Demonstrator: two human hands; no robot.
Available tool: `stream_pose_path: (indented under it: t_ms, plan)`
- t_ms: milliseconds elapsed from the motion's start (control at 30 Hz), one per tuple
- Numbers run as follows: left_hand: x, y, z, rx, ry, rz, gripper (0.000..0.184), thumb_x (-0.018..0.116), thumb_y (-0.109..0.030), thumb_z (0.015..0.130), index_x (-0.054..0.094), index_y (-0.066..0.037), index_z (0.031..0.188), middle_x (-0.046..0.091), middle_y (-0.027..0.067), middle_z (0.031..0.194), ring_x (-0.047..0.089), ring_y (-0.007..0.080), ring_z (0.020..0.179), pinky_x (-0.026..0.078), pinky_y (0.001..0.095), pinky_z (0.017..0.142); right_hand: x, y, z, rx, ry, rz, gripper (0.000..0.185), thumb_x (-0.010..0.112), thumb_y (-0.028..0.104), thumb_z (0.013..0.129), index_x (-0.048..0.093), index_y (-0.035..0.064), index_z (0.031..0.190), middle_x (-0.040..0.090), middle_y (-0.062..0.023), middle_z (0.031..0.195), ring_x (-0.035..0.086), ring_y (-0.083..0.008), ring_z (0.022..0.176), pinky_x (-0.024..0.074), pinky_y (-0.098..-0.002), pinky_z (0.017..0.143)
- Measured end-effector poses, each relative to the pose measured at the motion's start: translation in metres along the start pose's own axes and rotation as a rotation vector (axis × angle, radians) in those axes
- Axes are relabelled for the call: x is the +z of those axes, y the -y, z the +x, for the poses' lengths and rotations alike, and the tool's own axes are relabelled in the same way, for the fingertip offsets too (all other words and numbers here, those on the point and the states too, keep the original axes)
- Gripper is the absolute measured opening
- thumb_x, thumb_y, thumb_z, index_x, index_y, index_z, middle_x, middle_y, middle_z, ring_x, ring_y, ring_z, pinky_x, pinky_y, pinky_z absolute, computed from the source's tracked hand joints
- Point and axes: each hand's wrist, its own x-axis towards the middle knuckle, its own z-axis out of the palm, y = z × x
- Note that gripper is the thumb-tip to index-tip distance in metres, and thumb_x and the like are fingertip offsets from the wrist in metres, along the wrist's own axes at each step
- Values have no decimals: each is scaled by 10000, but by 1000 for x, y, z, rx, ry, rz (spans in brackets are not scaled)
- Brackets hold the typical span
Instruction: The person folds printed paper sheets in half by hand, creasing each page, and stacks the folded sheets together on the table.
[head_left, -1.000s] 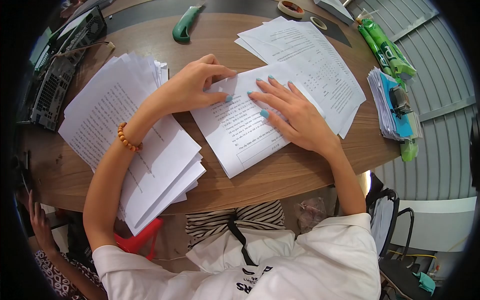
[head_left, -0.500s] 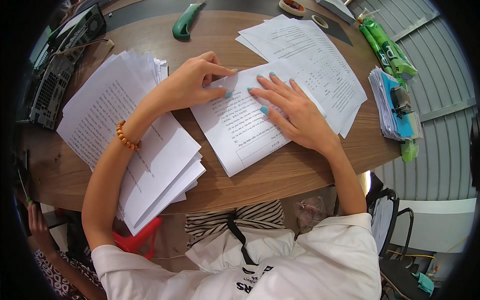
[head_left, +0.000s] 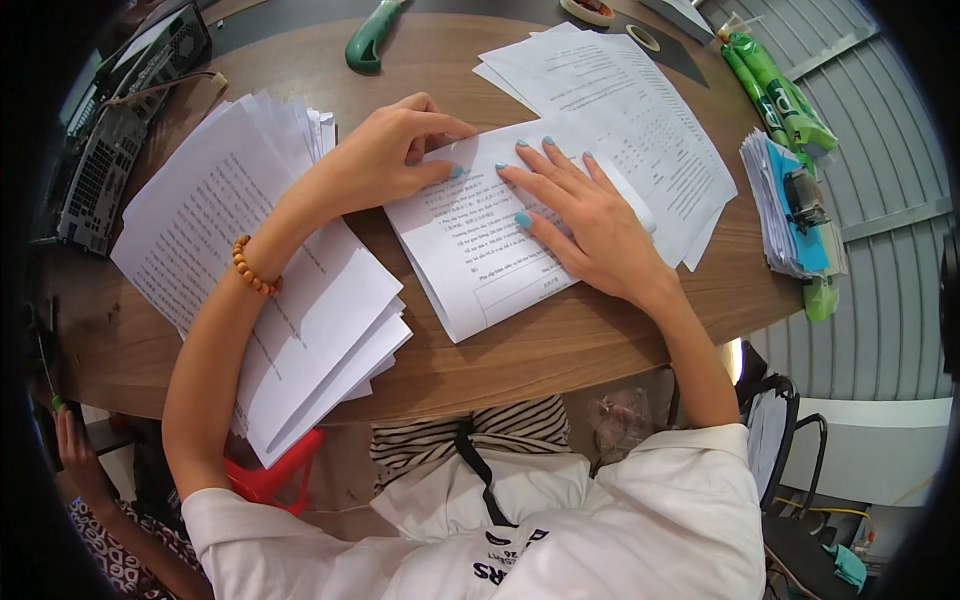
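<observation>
A folded printed sheet of paper (head_left: 520,240) lies on the desk in front of me, its lower edge slightly raised in layers. My left hand (head_left: 395,150), with a bead bracelet (head_left: 255,268) at the wrist, pinches the sheet's upper left edge. Its thumb rests on the page, while the index fingertip is hidden at the edge. Flat on the right part of the same sheet lies my right hand (head_left: 592,222), fingers spread. Beneath my left forearm is a stack of printed papers (head_left: 240,220). Several loose printed sheets (head_left: 640,110) fan out beyond my right hand.
A green-handled tool (head_left: 370,42) and tape rolls (head_left: 587,11) lie at the back. On the left stands a computer case (head_left: 100,180). Clipped papers (head_left: 780,210) and green packages (head_left: 780,90) sit at the right edge. Another person's hand (head_left: 75,445) shows lower left.
My left index finger has shifted so its nail no longer shows at the sheet's edge. The sheet's lower edge has moved slightly up. My right hand stays spread on the page.
</observation>
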Motion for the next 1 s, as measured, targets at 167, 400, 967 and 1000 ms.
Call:
stream_pose_path:
  t_ms: [167, 400, 967, 1000]
  plan:
    - [1, 0, 0, 5, 40, 67, 450, 640, -41, 737, 609, -178, 1165, 479, 21, 840, 389, 110, 615, 358, 243, 554, 1, 2, 0, 1, -32, -28, 426, 509, 216, 875, 445, 157, 1291, 375, -94, 1385, 318, -317, 1290, 221, -505, 1055]
    - [1, 1, -2, 57, 111, 137, 466, 676, -94, 734, 589, -171, 1186, 497, 38, 894, 446, 148, 696, 390, 280, 626, 4, 2, 0, 4, -54, -23, 424, 505, 206, 873, 438, 160, 1289, 382, -102, 1377, 325, -323, 1283, 230, -513, 1047]
    - [-2, -9, -1, 51, 174, 139, 452, 702, -206, 733, 598, -91, 1157, 538, 104, 911, 525, 242, 828, 423, 323, 748, -13, -77, -46, 440, -202, -818, 463, 439, 234, 910, 338, 79, 1335, 294, -183, 1396, 281, -313, 1302, 248, -546, 1015]
    - [-2, -10, -1, 25, 177, 141, 449, 703, -205, 731, 600, -89, 1152, 542, 104, 910, 528, 243, 829, 425, 324, 747, -17, -74, -45, 443, -207, -822, 463, 439, 234, 910, 338, 79, 1335, 294, -183, 1396, 281, -313, 1302, 248, -546, 1015]
